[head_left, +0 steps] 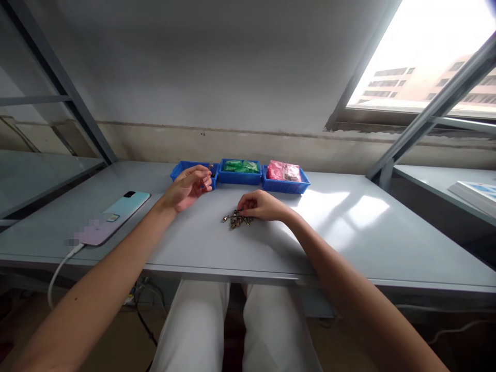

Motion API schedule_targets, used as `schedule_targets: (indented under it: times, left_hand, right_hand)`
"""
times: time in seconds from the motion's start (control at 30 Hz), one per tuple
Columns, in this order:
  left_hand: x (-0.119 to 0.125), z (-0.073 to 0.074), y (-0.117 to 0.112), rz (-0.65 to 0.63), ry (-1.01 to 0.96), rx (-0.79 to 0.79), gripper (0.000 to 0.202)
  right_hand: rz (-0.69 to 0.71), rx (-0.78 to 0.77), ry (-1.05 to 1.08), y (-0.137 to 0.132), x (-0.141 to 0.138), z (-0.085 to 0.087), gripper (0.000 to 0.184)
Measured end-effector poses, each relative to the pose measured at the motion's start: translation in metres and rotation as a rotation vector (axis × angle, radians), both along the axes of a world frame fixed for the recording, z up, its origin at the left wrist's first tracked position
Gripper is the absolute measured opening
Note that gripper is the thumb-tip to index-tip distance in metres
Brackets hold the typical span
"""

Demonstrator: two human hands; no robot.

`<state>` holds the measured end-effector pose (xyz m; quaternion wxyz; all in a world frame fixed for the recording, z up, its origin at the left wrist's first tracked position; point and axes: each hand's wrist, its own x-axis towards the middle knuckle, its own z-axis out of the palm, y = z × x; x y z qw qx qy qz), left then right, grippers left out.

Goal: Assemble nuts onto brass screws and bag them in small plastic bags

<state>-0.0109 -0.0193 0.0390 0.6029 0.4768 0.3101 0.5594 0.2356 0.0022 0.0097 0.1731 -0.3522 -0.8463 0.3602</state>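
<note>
Small brassy metal pcs [235,221] lie in a loose heap on the grey desk [201,243], nearer the edge than the middle blue tray [240,178]. R hand [260,205] is at the heap's right side, thumb & fingertips close together and touching the pcs; can't tell if one is pinched. L hand [192,185] is well apart from it, by the left blue tray [178,169], fingers curled; a tiny bit [211,166] shows at the fingertips (in hand or in the tray behind, can't say). Pcs prob. light singly, hard, stiff, not fragile, maybe slick, w/ uneven shapes that could snag. Best hold: thumb + index on one pc's longer part, at the heap's edge.
</note>
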Motion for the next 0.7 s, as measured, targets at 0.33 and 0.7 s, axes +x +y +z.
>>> schedule_targets:
  times: [0.33, 0.7]
  left_hand:
    - [-0.014, -0.007, 0.016, 0.461, 0.265, -0.012, 0.019]
    - [-0.014, -0.017, -0.001, 0.536, 1.266, 0.493, 0.038]
  right_hand:
    - [-0.015, 0.002, 0.007, 0.000, -0.001, -0.001, 0.013]
    - [-0.070, 0.074, -0.032, -0.005, -0.004, 0.003, 0.013]
